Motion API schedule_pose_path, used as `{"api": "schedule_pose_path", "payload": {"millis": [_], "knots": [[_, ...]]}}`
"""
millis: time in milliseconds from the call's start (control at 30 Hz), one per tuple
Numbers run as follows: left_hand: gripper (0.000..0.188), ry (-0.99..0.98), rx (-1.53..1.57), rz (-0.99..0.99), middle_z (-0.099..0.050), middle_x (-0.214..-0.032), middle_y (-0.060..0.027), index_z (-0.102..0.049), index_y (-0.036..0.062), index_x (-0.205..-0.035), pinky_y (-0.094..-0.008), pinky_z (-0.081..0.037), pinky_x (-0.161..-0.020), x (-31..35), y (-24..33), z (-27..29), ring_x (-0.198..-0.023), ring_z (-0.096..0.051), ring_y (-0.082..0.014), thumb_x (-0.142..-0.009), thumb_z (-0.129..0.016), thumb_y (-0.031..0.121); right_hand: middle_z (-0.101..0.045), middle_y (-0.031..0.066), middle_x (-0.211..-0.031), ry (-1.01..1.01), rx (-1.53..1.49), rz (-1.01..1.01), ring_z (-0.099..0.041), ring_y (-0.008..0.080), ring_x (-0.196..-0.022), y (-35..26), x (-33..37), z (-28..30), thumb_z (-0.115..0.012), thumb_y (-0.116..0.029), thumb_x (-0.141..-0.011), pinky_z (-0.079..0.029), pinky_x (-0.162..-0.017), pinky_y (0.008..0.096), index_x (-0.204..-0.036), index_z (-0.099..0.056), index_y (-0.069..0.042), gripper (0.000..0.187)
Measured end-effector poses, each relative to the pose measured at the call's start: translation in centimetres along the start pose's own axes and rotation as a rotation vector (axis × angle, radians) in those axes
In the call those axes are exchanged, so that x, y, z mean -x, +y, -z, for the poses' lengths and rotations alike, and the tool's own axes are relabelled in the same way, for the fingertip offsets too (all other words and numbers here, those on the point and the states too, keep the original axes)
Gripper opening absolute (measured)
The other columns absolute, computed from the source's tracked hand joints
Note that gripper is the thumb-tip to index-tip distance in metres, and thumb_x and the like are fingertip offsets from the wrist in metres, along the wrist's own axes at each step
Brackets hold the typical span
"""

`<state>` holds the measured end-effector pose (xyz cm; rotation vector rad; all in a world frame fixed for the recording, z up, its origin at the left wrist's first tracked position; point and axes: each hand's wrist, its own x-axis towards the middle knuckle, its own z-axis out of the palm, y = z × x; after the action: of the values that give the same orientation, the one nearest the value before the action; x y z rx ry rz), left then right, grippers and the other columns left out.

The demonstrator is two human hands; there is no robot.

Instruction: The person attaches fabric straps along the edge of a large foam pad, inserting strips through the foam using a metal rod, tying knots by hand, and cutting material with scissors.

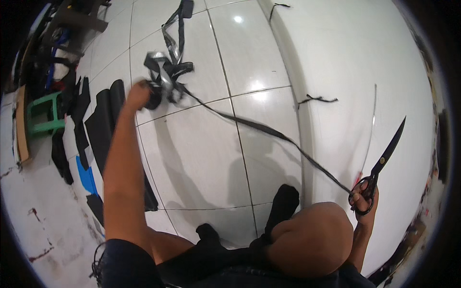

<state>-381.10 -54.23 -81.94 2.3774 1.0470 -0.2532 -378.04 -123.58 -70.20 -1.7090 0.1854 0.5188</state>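
Observation:
My right hand (367,204) is closed around the handles of large black scissors (379,167), their blades pointing up and away. The same fingers pinch one end of a long black fabric strip (269,129). From there the strip runs taut, up and left across the floor, to a loose tangle of black and shiny silver strips (168,72). At the tangle's left edge my left hand (139,95) grips part of it. Motion blurs that hand and the tangle, so its fingers show only roughly.
Black sheets or rolls (103,115) lie on the tiled floor left of my arm, near a blue piece (87,176) and a green stool (45,113). A white surface (350,62) on the right bears short black scraps (317,99) and a thin ruler-like strip (373,120).

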Motion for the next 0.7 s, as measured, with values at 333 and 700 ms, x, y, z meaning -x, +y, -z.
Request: {"api": "schedule_pose_path", "payload": {"millis": [333, 700], "knots": [[0.05, -1.357, -0.766, -0.682, -0.07, -0.105, -0.0209, -0.065, 0.0027, -0.119, -0.042, -0.05, -0.084, 16.9, 5.4, -8.4, -0.097, -0.066, -0.0342, -0.074, -0.066, 0.024, -0.055, 0.0022, -0.075, 0.325, 0.165, 0.121, -0.054, 0.0088, -0.058, -2.1, 18.2, -0.6, -0.075, -0.014, -0.078, -0.043, -0.048, 0.0223, -0.1, -0.047, -0.01, 0.036], [0.081, -0.775, 0.315, -1.178, -0.045, -0.145, -0.0235, -0.042, 0.0037, -0.145, -0.0451, -0.031, -0.113, 35.0, 20.3, -5.3, -0.137, -0.041, -0.0364, -0.083, -0.072, 0.046, -0.062, 0.0025, -0.069, -0.027, 0.371, 0.32, -0.061, 0.0102, -0.059, -6.9, 18.7, -2.4, -0.08, -0.018, -0.077, -0.046, -0.048, 0.0218, -0.088, -0.055, -0.008, 0.029]]}}
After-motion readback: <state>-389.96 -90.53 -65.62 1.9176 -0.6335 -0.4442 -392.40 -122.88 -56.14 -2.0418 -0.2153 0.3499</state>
